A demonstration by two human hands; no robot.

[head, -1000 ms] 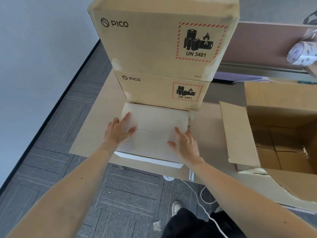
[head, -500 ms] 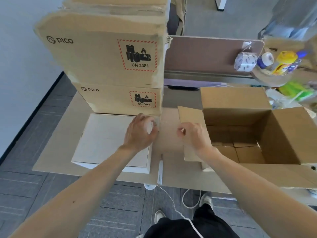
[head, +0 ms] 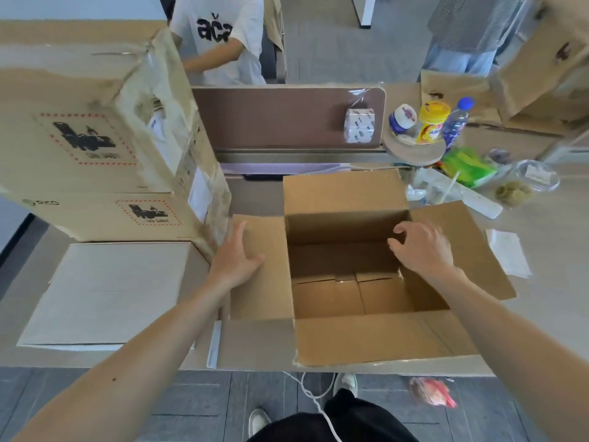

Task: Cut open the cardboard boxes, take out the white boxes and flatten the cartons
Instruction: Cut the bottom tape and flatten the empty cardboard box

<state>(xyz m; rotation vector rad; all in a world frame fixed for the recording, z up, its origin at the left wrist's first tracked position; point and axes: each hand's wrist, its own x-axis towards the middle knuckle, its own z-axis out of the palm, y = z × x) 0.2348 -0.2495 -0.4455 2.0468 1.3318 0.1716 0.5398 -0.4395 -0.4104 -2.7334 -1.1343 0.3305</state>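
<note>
Flat and wide, our left hand (head: 237, 256) presses with straight fingers and spread thumb on the left flap (head: 258, 295) of the open carton (head: 376, 339). Our right hand (head: 420, 247) hangs over the carton's right wall with fingers loosely curled, gripping nothing that we can make out; whether the fingertips touch the rim we cannot tell. Largest in view is the stack of sealed cartons (head: 95, 132) at the left of the table (head: 548, 314), two high, with the tape on the upper one looking ragged. Just beside it stands the open carton, all four flaps folded outward, and inside we see only its folded bottom panels, with no white box in it. One white box (head: 108, 291) lies on the table in front of the stack, to the left of our left forearm. Between it and the carton, near the table's edge, lies a slim white tool (head: 214, 342), too small for us to say whether it is the cutter. We judge this carton emptied, so flattening is the step in hand. The next move likely calls for a hold on two opposite walls, the bottom seam released, and the sides pushed out of square until they fold flat. The sealed stack is not yet opened. Both our forearms reach forward from the lower corners, the left palm down on the flap, the right wrist raised above the wall.
</note>
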